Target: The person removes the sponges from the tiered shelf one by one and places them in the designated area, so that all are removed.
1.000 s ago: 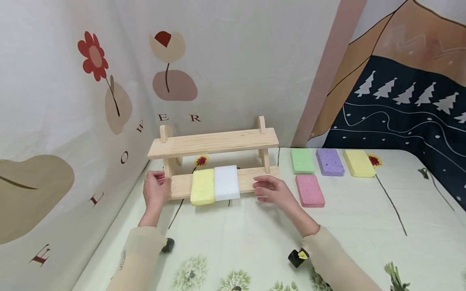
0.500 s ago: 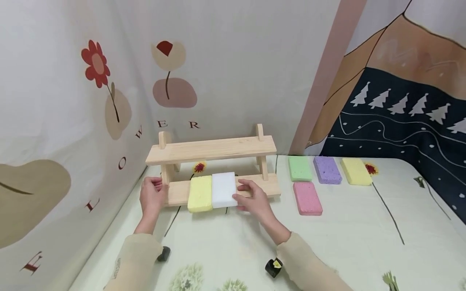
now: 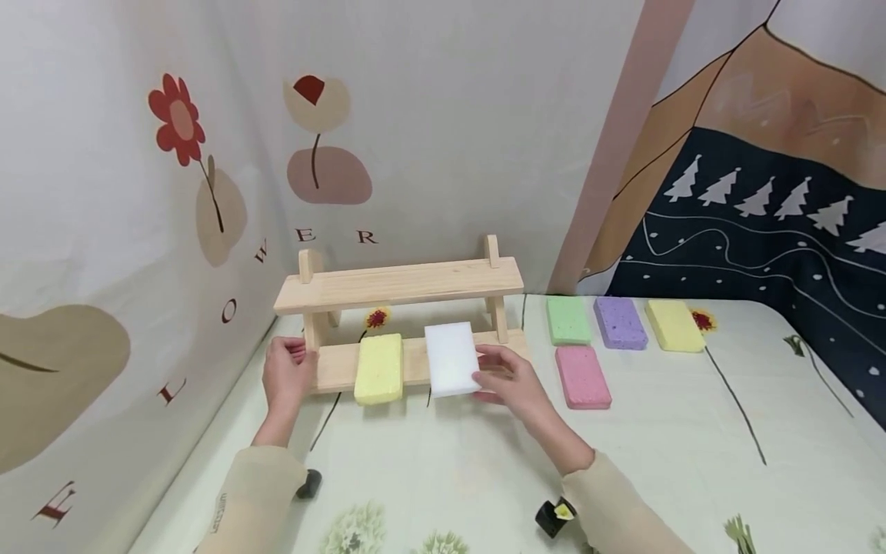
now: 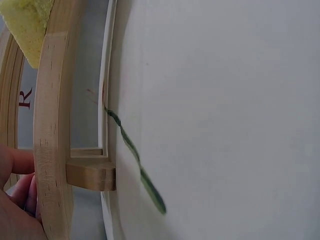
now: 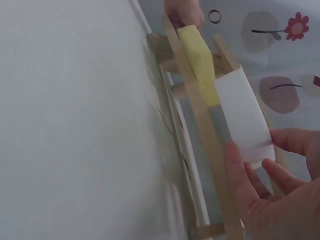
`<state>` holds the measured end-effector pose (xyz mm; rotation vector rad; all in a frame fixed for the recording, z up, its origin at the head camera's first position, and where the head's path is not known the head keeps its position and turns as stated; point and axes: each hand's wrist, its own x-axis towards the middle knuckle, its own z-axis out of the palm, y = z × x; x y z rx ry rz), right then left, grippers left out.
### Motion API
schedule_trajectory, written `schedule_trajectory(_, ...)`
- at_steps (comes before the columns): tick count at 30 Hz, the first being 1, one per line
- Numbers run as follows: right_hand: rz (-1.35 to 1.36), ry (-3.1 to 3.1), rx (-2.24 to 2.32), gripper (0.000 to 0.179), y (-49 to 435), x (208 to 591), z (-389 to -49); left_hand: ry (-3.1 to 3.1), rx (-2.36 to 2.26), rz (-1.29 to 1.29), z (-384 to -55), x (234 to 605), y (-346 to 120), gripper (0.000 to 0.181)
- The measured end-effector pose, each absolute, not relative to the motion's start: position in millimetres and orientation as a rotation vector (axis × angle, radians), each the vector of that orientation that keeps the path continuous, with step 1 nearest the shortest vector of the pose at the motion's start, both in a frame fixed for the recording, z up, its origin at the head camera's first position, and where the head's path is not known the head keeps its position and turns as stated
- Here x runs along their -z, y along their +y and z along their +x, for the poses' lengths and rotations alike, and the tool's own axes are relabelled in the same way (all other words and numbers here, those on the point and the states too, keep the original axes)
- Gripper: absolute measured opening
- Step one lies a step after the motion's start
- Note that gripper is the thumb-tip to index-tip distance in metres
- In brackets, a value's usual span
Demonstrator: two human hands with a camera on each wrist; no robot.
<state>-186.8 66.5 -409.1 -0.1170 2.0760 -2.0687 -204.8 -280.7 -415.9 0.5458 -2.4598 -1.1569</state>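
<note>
In the head view a two-tier wooden shelf (image 3: 401,286) stands against the back cloth. My left hand (image 3: 287,377) grips the left end of its lower board; in the left wrist view fingers (image 4: 22,161) lie against the board's edge. At the right, my right hand (image 3: 511,380) pinches the white sponge (image 3: 452,360) by its right side, fingers and thumb around that end. This sponge is slightly tilted over the lower board. A yellow sponge (image 3: 378,369) lies on the lower board to its left, a gap between them.
Right of the shelf, a green sponge (image 3: 569,320), a purple sponge (image 3: 621,323) and another yellow sponge (image 3: 674,326) lie in a row on the patterned cloth. A pink sponge (image 3: 583,377) lies in front of the green one. Printed cloth walls stand behind and at left.
My right hand has reached left, taken hold of the white sponge and drawn it rightward, away from the yellow sponge it touched. The left hand keeps its place on the shelf.
</note>
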Motion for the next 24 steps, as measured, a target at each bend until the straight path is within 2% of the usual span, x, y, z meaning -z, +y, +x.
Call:
schedule_trajectory(7, -0.089, 2.146, 1.988, 0.050, 116, 401, -175, -2.487, 1.143, 0.592, -197, 420, -283, 0.033)
schedule_trajectory(12, -0.063, 2.248, 1.900, 0.055, 158, 395, -175, -2.459, 1.151, 0.549, -202, 416, -284, 0.033)
schedule_trajectory(20, 0.044, 2.398, 1.804, 0.061, 223, 400, -171, -2.458, 1.169, 0.558, -203, 413, -283, 0.034)
schedule_trajectory(24, 0.089, 2.347, 1.894, 0.064, 247, 406, -171, -2.457, 1.172, 0.548, -204, 413, -282, 0.034)
